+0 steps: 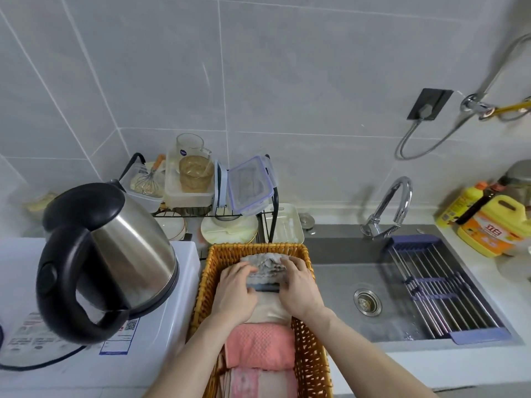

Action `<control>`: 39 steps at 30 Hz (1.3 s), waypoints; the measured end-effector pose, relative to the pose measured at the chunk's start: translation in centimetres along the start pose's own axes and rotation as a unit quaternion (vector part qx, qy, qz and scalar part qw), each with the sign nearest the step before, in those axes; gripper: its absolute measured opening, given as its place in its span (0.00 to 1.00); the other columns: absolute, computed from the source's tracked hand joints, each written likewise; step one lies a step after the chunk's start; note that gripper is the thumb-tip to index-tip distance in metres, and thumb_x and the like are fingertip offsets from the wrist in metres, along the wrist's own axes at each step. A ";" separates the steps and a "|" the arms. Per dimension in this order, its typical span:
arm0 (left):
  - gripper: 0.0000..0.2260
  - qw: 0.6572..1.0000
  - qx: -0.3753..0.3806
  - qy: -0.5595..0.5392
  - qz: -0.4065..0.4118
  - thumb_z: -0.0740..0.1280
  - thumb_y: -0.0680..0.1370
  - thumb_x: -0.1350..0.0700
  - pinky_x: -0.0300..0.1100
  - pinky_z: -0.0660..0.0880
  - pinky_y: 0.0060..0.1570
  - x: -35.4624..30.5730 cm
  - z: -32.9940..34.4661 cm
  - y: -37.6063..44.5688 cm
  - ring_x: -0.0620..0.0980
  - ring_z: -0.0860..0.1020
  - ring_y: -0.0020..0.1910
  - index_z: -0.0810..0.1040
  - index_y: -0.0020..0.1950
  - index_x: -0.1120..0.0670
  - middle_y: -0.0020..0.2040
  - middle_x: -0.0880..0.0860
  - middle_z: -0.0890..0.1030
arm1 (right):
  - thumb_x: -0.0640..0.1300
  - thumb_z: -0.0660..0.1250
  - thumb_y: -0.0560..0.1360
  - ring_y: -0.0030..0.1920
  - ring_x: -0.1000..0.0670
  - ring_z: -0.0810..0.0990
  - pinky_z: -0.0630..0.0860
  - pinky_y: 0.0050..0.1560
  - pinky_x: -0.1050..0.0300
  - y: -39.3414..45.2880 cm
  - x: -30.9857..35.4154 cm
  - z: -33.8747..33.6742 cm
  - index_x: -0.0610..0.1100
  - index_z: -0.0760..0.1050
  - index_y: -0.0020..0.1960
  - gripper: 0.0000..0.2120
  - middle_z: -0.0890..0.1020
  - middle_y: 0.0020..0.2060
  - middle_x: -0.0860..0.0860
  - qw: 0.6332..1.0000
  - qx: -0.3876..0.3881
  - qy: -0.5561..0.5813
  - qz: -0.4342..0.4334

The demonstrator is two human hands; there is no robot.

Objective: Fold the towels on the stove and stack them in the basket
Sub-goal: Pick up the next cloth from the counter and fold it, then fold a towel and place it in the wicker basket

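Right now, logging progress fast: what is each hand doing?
Left hand: gripping the grey folded towel in the wicker basket.
Right hand: gripping the same towel.

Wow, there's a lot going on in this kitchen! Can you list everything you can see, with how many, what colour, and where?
Basket: one, orange wicker, centre of counter.
Grey towel: one, far end of basket, under both hands.
Beige towel: one, in basket, behind the pink one.
Pink towel: one, in basket, nearer the camera.
Pale pink towel: one, nearest end of basket.
Kettle: one, steel and black, on a white appliance at left.
Dish rack: one, black wire, behind basket, holding clear containers.
Sink: one, grey, right of basket.
Faucet: one, chrome, behind sink.
Drying rack: one, blue and steel, over sink.
Yellow bottles: two, far right.
Left hand: on grey towel.
Right hand: on grey towel.
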State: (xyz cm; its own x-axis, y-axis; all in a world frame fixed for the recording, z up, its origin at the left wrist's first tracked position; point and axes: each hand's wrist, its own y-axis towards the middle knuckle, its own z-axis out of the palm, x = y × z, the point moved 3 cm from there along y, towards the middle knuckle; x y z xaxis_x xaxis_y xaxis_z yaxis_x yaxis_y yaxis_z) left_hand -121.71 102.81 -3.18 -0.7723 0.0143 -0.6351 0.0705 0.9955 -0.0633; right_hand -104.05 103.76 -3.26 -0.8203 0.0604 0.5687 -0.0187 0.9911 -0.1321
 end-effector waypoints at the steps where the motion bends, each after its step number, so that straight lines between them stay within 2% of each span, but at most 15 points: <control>1: 0.23 1.000 -0.001 -0.005 0.007 0.62 0.77 0.62 0.44 0.60 0.77 -0.4 -0.4 -0.2 0.46 0.63 0.74 0.74 0.70 0.45 0.73 0.43 0.69 | 0.38 0.60 0.76 0.73 0.45 0.68 0.67 0.74 0.53 -0.6 0.0 -0.4 0.46 0.67 0.77 0.28 0.67 0.74 0.49 1.000 -0.015 0.014 0.001; 3: 0.22 1.000 -0.001 -0.020 0.017 0.63 0.78 0.63 0.44 0.61 0.76 -1.4 -1.2 -0.6 0.46 0.63 0.73 0.74 0.70 0.45 0.73 0.43 0.69 | 0.39 0.62 0.77 0.73 0.47 0.68 0.68 0.73 0.55 -2.0 -0.1 -1.6 0.47 0.69 0.76 0.27 0.67 0.74 0.51 0.998 -0.041 0.045 0.007; 7: 0.22 0.998 -0.009 -0.048 0.051 0.64 0.78 0.63 0.45 0.62 0.75 -5.3 -2.1 -1.5 0.47 0.66 0.71 0.74 0.70 0.45 0.70 0.43 0.71 | 0.40 0.66 0.76 0.71 0.57 0.67 0.61 0.71 0.65 -5.8 -1.1 -4.6 0.49 0.70 0.74 0.26 0.68 0.72 0.54 0.985 -0.090 0.136 0.051; 9: 0.23 0.995 -0.006 -0.055 0.085 0.64 0.77 0.63 0.45 0.63 0.75 -7.6 -1.8 -2.2 0.45 0.66 0.71 0.73 0.69 0.44 0.69 0.42 0.71 | 0.42 0.67 0.77 0.69 0.61 0.67 0.66 0.73 0.59 -8.1 -2.2 -6.3 0.52 0.71 0.73 0.25 0.68 0.70 0.58 0.973 -0.123 0.178 0.078; 11: 0.23 0.991 0.011 -0.069 0.117 0.64 0.77 0.64 0.47 0.62 0.76 -9.8 -1.1 -3.0 0.44 0.66 0.72 0.74 0.69 0.45 0.70 0.42 0.71 | 0.43 0.68 0.76 0.70 0.60 0.68 0.69 0.73 0.52 -10.4 -3.7 -8.0 0.53 0.71 0.73 0.25 0.68 0.70 0.59 0.967 -0.143 0.187 0.101; 14: 0.22 0.983 0.039 -0.080 0.158 0.65 0.77 0.63 0.48 0.61 0.77 -13.3 0.5 -4.5 0.43 0.65 0.73 0.74 0.69 0.44 0.71 0.42 0.71 | 0.44 0.69 0.77 0.71 0.56 0.69 0.68 0.74 0.52 -14.3 -6.6 -11.1 0.55 0.70 0.73 0.26 0.68 0.72 0.58 0.959 -0.177 0.178 0.134; 19: 0.22 0.967 0.087 -0.074 0.227 0.66 0.76 0.62 0.43 0.60 0.75 -20.7 4.0 -8.1 0.45 0.66 0.72 0.74 0.67 0.44 0.70 0.42 0.71 | 0.47 0.68 0.77 0.71 0.58 0.68 0.70 0.73 0.48 -22.5 -11.5 -16.0 0.57 0.70 0.73 0.25 0.68 0.72 0.61 0.931 -0.248 0.201 0.176; 22: 0.21 0.952 0.110 -0.079 0.274 0.67 0.77 0.62 0.37 0.58 0.71 -25.9 6.4 -11.7 0.44 0.66 0.71 0.75 0.67 0.44 0.70 0.41 0.71 | 0.49 0.67 0.77 0.72 0.60 0.67 0.68 0.74 0.49 -28.6 -14.5 -18.4 0.62 0.68 0.72 0.24 0.67 0.71 0.64 0.914 -0.277 0.215 0.204; 26: 0.21 0.933 0.147 -0.087 0.317 0.66 0.77 0.62 0.36 0.56 0.69 -32.3 10.0 -17.8 0.43 0.64 0.71 0.75 0.67 0.43 0.71 0.40 0.70 | 0.49 0.67 0.78 0.71 0.60 0.68 0.69 0.73 0.49 -37.4 -18.4 -21.4 0.62 0.69 0.71 0.23 0.67 0.71 0.65 0.890 -0.328 0.216 0.231; 33: 0.22 0.890 0.218 -0.094 0.390 0.66 0.75 0.61 0.41 0.62 0.69 -40.9 16.6 -29.1 0.42 0.65 0.72 0.74 0.66 0.40 0.71 0.38 0.70 | 0.48 0.68 0.79 0.70 0.58 0.69 0.71 0.70 0.54 -52.9 -24.5 -25.4 0.60 0.69 0.72 0.23 0.67 0.72 0.63 0.858 -0.384 0.206 0.271; 36: 0.23 0.866 0.250 -0.098 0.421 0.67 0.74 0.61 0.45 0.64 0.72 -44.2 19.3 -33.8 0.42 0.66 0.72 0.75 0.65 0.41 0.70 0.38 0.70 | 0.47 0.69 0.79 0.66 0.59 0.71 0.72 0.69 0.53 -58.7 -26.7 -26.4 0.60 0.70 0.71 0.23 0.69 0.69 0.64 0.834 -0.419 0.209 0.292; 39: 0.23 0.836 0.281 -0.097 0.462 0.68 0.73 0.62 0.46 0.65 0.72 -47.7 21.9 -37.8 0.44 0.68 0.71 0.76 0.65 0.43 0.69 0.40 0.71 | 0.47 0.69 0.78 0.67 0.60 0.71 0.72 0.69 0.54 -64.0 -28.7 -27.2 0.62 0.71 0.69 0.22 0.70 0.70 0.64 0.807 -0.451 0.217 0.314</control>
State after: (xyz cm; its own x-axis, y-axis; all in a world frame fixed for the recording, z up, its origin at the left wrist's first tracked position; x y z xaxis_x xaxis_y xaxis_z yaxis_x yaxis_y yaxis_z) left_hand -73.71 62.45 12.68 -0.1118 0.6832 -0.7216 0.9072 0.3665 0.2064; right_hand -63.77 41.84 10.92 -0.2247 0.4260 0.8764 0.9068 0.4207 0.0280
